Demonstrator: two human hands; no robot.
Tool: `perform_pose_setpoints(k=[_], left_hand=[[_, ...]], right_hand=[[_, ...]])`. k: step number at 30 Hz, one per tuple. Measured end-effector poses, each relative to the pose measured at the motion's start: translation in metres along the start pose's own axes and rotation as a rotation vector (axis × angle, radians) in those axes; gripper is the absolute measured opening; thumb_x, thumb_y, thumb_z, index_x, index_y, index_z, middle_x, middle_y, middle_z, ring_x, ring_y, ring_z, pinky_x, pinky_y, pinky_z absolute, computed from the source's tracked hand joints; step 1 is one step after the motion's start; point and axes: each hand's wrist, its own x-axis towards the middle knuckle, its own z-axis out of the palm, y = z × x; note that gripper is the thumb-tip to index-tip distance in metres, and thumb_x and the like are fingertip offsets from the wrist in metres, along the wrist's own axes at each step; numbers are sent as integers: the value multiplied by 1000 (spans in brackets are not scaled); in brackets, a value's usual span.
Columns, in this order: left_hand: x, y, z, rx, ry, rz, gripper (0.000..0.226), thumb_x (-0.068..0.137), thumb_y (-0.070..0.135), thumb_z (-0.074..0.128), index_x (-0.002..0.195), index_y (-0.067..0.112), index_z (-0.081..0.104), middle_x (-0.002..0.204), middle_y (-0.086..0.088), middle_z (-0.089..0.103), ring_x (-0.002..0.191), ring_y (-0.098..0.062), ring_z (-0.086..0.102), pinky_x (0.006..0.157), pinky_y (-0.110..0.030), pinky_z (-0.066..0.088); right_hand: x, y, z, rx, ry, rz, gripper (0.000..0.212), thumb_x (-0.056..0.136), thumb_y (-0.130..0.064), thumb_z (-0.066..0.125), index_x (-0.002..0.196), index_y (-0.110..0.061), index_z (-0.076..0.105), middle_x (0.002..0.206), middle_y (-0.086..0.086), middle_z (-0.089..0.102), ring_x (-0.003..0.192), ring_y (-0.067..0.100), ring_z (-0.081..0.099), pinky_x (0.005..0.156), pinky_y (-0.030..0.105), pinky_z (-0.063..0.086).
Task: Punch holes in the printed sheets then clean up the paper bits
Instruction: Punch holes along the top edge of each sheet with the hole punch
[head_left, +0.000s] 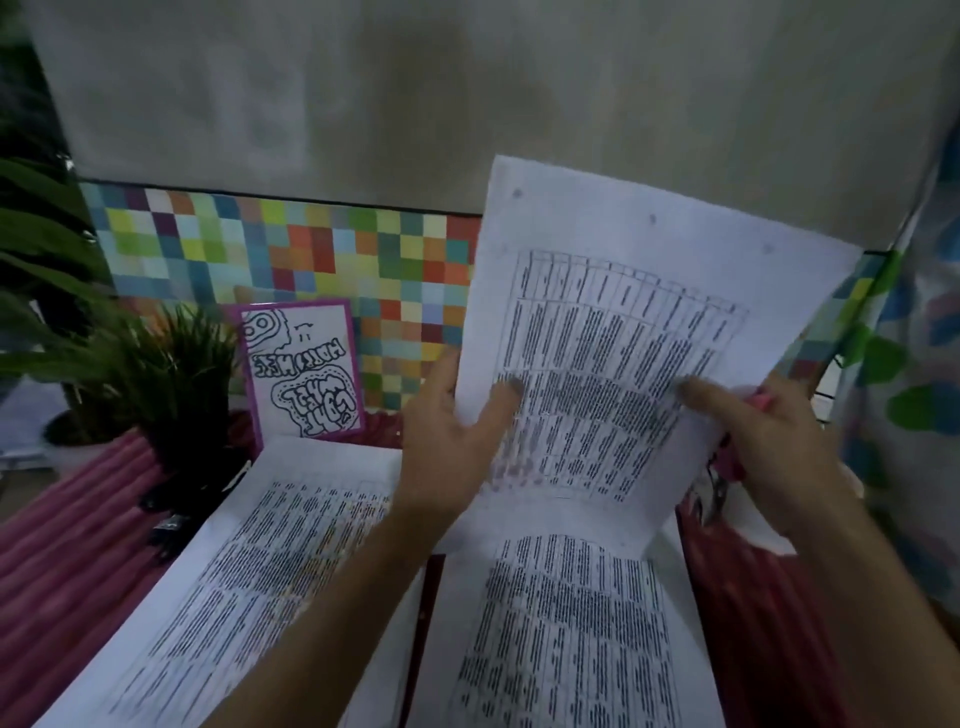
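I hold a printed sheet (613, 322) tilted up in front of me, with three punched holes along its top margin. My left hand (457, 415) pinches its left edge, thumb on the printed side. My right hand (774, 441) grips its right edge, thumb on the print, and a pink object (763, 401), partly hidden, shows behind those fingers. Two more printed sheets lie flat on the table: one at lower left (249, 561) and one at lower centre (566, 634), under my forearms.
A pink ribbed mat (78, 551) covers the table. A dark potted plant (176, 384) and a purple-framed drawing card (301, 364) stand at the back left, against a wall of coloured squares (291, 249). Patterned fabric (914, 364) hangs at right.
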Motion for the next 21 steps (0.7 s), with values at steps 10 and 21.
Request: perform_pose_setpoints(k=[10,21], left_hand=[[-21,-31,-2,108,12,-170,17,95,15,62,110,22,61,97,11,71,90,5,65,78,-16,50],[56,63,-113,348,-16,-436,8,95,19,61,102,18,62,81,11,66,57,1,64,45,-3,43]], right_hand=[[-9,5,16,-22,7,116,38,83,-23,69,53,-5,54,50,12,51,48,27,49,56,39,42],[40,-82,101,-152,-130,17,30,81,-17,60,72,10,52,62,15,45,55,23,45,55,35,38]])
